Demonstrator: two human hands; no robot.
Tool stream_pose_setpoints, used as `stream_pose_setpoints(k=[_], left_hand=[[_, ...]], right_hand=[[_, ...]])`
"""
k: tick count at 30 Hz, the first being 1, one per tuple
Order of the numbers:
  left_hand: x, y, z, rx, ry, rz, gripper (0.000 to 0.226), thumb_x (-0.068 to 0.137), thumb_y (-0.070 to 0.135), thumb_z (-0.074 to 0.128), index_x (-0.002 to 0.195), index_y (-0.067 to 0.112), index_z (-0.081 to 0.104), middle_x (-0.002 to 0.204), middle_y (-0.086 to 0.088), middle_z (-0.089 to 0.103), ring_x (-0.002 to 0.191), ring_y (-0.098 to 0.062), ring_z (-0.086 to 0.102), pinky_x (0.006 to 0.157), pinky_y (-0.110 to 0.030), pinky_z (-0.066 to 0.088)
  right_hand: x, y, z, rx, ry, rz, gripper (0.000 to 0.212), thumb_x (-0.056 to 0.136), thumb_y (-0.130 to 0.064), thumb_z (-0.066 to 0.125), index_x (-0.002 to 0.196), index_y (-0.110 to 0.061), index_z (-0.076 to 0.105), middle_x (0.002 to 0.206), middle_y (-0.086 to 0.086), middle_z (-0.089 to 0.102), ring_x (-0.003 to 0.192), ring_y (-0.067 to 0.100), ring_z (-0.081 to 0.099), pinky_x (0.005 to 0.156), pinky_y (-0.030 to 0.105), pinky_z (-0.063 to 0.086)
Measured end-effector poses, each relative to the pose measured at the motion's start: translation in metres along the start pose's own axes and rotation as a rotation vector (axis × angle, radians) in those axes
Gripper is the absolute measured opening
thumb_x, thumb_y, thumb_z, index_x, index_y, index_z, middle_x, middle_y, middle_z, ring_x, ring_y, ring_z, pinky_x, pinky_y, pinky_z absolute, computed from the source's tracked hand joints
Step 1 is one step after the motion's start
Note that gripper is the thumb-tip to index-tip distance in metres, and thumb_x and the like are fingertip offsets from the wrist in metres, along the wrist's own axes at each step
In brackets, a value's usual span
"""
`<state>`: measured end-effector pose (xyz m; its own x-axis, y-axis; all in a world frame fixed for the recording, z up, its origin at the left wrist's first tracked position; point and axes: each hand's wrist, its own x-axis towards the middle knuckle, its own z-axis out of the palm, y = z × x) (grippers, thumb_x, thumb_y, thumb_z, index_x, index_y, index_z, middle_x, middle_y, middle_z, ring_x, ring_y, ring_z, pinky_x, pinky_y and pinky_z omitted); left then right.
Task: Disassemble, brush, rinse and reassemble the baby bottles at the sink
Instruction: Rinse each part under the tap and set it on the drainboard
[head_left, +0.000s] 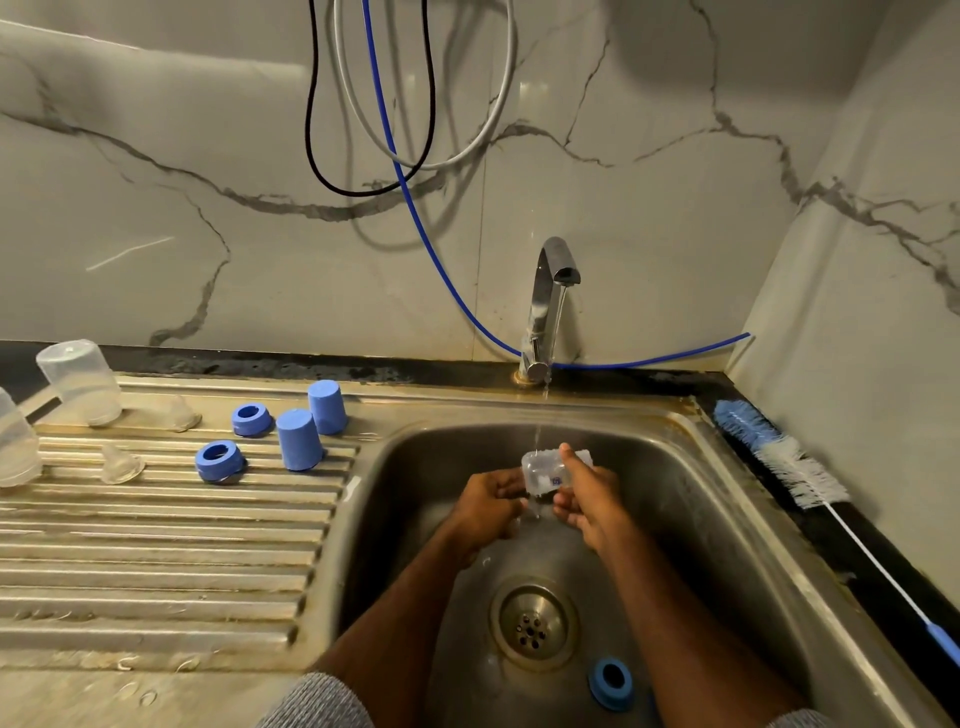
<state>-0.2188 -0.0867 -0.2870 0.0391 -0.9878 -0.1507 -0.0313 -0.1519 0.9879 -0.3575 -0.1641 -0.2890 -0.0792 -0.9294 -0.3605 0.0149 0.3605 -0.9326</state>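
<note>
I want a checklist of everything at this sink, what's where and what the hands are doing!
Surface: steel drainboard left of the sink basin; water runs from the tap.
Job's things: clear bottle under the stream; two clear bottles upside down, two teats, two blue rings and two blue caps on the drainboard; third ring in the basin.
Clutter: bottle brush on the right counter.
Grippers: left hand and right hand both hold the bottle.
Cables: black, white and blue ones hang on the wall.
Surroundings: marble-look wall.
</note>
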Motion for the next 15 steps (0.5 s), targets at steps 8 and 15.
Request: stream_pose_setpoints(k=[8,15], left_hand=[[-0.003,0.005,0.003,0.049,-0.058,0.020,0.048,0.097,0.007,0.055,0.129,0.044,0.057,0.117,0.005,0.070,0.105,-0.014,0.068,0.079,-0.035,0.060],[0.000,0.001,0.004,0.102,0.017,-0.029,0.024,0.105,0.028,0.050,0.118,0.018,0.067,0.111,-0.005,0.073,0.102,-0.018,0.070,0.074,-0.035,0.057]], right_hand=[[-0.002,0.003,0.003,0.006,-0.074,0.020,0.038,0.097,-0.051,0.056,0.104,-0.014,0.063,0.078,0.011,0.063,0.072,0.021,0.060,0.085,0.042,0.058],[-0.009,0.001,0.001,-0.135,-0.055,-0.090,0.032,0.096,-0.048,0.059,0.099,-0.017,0.064,0.079,0.008,0.067,0.066,0.016,0.059,0.069,0.033,0.054]])
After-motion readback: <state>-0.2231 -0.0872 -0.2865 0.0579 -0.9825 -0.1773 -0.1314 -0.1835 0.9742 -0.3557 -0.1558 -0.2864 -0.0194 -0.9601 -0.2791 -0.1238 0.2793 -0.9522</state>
